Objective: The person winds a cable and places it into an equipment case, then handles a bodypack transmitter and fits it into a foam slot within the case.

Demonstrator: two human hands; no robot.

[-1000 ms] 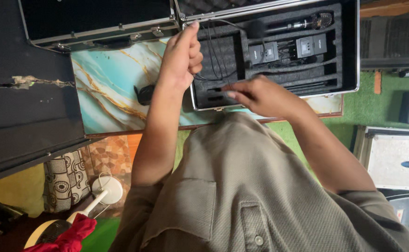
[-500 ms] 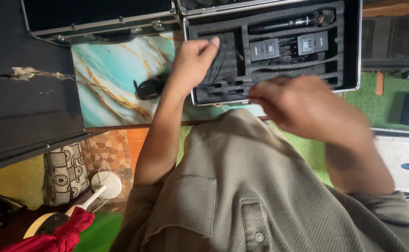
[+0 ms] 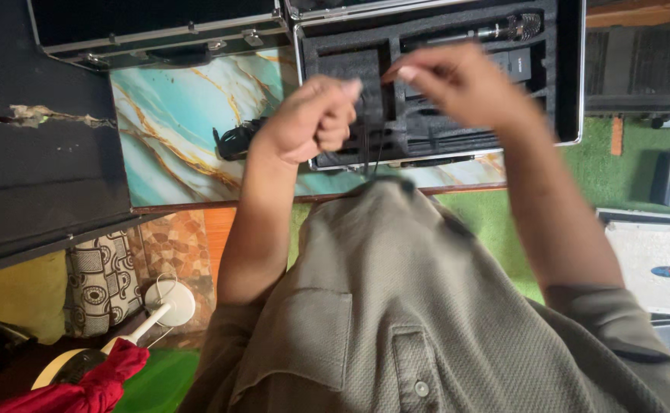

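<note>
Seen from the head camera, both hands are raised over an open aluminium-edged equipment case [image 3: 572,76] lined with black foam. The left hand [image 3: 312,122] is curled into a fist, its grip clenched around a thin black cable [image 3: 369,149] that hangs down from the fist toward the person's chest. The right hand [image 3: 457,80] is held a little higher and to the right, its thumb and forefinger pinched together; the hand is blurred, so whether that grip really holds the cable's other end cannot be told. The cable sits between the two hands, in front of the case's foam compartments and clear of them.

In the case, a handheld microphone [image 3: 495,30] with a metal mesh head lies in the long slot at the far edge. A small black box-shaped unit [image 3: 518,63] sits in a compartment just past the right hand. The case rests on a counter [image 3: 174,130] with a turquoise marbled top veined in gold. A small black device [image 3: 235,141] lies on that top, just left of the left wrist. A second aluminium-edged case [image 3: 159,27] stands along the far side of the counter, left of the open one.

Lower left, a red folded cloth [image 3: 98,386] and a white round-based stand [image 3: 168,304] lie on the floor. To the right, a green carpet [image 3: 633,164] runs beneath other gear.
</note>
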